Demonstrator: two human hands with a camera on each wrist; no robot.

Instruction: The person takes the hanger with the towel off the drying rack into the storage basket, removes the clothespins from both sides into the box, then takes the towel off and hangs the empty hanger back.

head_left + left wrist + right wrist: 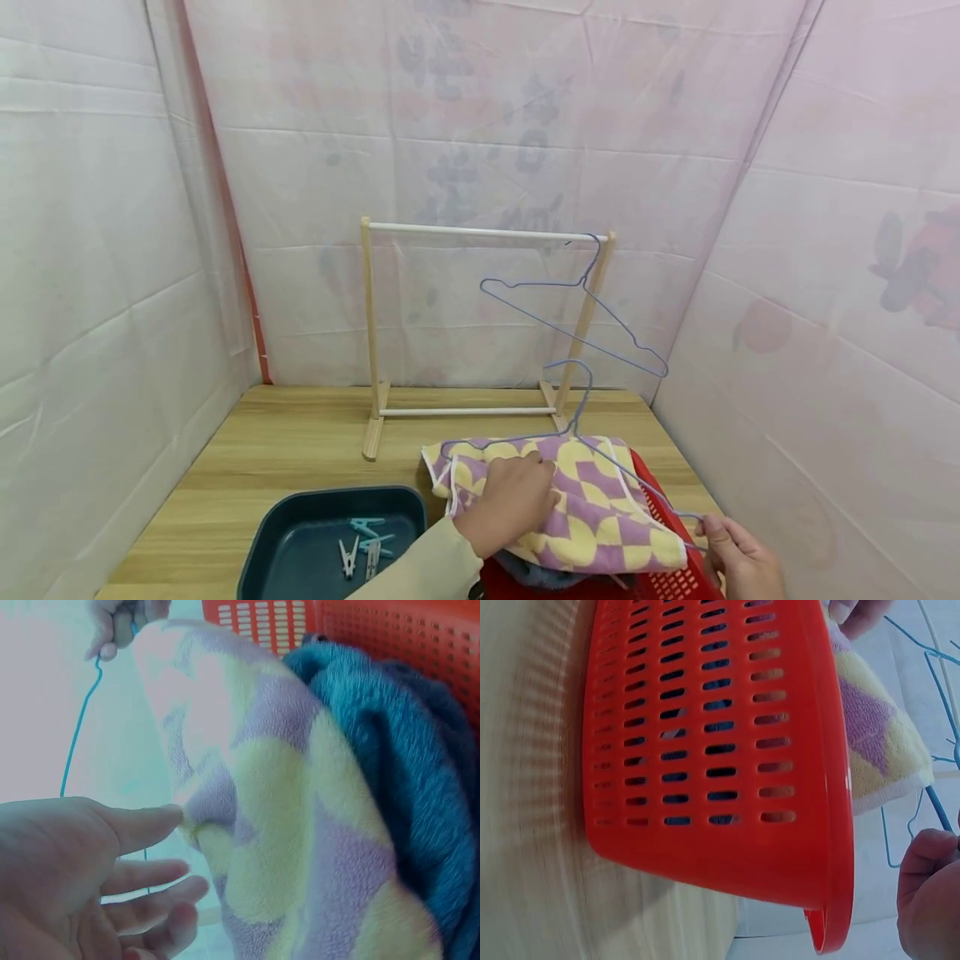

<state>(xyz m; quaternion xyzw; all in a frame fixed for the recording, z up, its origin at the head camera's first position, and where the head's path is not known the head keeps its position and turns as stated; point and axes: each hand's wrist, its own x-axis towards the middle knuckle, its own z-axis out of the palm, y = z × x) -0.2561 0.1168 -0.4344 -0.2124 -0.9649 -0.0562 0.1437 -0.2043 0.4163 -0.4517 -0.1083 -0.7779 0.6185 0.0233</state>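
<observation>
My right hand (742, 554) pinches one end of a blue wire hanger (581, 400), beside the basket's right rim. A purple-and-yellow patterned towel (592, 508) with white edging lies over the red basket (705, 750), and hides much of the hanger's lower bar. My left hand (517, 500) is at the towel's left part. In the left wrist view its thumb touches a fold of the towel (277, 795), while the other fingers are loosely bent and spread below. Darker blue fluffy cloth (397, 765) shows in the basket underneath.
Behind the basket stands a wooden rack (371, 325) with white rods. A second blue hanger (540, 321) hangs at the right of its top rod. Left of the basket, a dark tray (281, 521) holds several clothespins (372, 546). Fabric walls enclose the table (195, 500).
</observation>
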